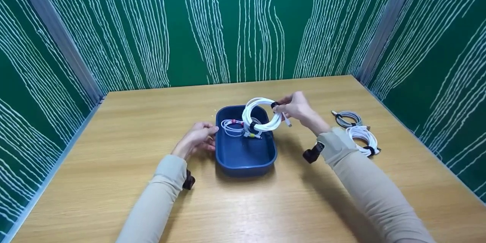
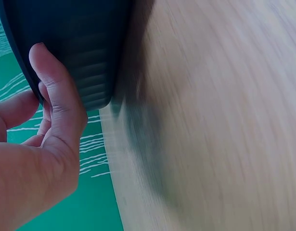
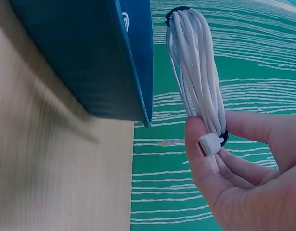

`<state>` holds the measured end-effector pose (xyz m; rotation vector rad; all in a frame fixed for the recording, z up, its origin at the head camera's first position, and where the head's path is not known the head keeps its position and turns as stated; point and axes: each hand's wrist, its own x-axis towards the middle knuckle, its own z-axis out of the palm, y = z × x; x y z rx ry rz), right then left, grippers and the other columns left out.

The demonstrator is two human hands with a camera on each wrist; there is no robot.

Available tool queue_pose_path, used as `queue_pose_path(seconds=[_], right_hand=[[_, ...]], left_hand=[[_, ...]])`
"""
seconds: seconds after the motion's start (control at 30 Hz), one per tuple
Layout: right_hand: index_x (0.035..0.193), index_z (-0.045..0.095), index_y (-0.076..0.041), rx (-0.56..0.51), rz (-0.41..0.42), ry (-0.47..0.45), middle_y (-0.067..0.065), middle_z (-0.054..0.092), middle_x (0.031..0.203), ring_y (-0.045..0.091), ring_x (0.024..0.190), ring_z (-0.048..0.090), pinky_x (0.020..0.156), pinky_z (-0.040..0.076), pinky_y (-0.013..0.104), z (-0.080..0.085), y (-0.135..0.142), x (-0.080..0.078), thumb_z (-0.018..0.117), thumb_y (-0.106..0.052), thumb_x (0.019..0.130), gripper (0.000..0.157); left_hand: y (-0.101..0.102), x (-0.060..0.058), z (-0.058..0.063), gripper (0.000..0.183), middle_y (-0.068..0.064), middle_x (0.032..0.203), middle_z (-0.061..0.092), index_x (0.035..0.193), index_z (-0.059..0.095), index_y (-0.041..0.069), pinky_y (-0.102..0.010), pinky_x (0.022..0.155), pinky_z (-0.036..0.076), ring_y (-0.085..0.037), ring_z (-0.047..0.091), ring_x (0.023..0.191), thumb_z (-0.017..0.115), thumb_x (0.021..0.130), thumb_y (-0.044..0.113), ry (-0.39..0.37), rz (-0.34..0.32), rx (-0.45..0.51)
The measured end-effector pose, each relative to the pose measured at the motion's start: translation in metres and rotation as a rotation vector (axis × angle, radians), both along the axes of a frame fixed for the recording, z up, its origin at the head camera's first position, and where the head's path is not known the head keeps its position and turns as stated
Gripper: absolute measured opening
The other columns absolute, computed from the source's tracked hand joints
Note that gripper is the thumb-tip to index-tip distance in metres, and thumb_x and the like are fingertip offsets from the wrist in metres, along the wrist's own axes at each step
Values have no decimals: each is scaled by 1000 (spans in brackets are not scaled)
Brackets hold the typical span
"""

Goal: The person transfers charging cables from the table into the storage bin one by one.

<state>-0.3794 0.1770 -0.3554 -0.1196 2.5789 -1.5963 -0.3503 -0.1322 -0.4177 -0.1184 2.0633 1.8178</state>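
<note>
In the head view, my right hand point(image 1: 298, 108) pinches a coiled white cable point(image 1: 248, 115) over the far right part of a dark blue bin point(image 1: 246, 168). Black ties bind this coil, and a white USB plug point(image 3: 211, 144) shows beside the fingertips in the right wrist view. My left hand point(image 1: 199, 136) holds the bin's left side, thumb at the rim and fingers against the outer wall point(image 2: 85, 57). Inside the bin lie a thin coiled cable with red ties point(image 1: 232, 128) and another coil with a yellow tie point(image 1: 252, 135), partly hidden behind the raised coil.
To the right on the wooden table point(image 1: 152, 121) lie a grey coiled cable point(image 1: 349, 115) and a white coiled cable point(image 1: 366, 138), the latter partly overlapped by the right sleeve point(image 1: 338, 146). Green walls with white wavy lines point(image 1: 265, 26) enclose the table's back and sides.
</note>
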Motion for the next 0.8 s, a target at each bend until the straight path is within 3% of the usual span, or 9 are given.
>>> queue_pose_path(seconds=[0.57,0.8], right_hand=[[112,64,8,-22,42,28,10,67,89,8,59,62,53,55,19,-10,-28,6,70,-3,83,32],[112,65,6,-4,37,37,8,67,88,6,64,59,54,52,20,-13,-35,8,73,-6,82,34]], left_hand=[[0,-1,0,10,-5,75,51,103,48,6,-25,50,54,-15,53,58,48,101,16,2,-3,-2],[0,0,1,11,-5,74,51,102,50,5,-26,52,54,-15,53,58,48,101,15,-7,0,6]])
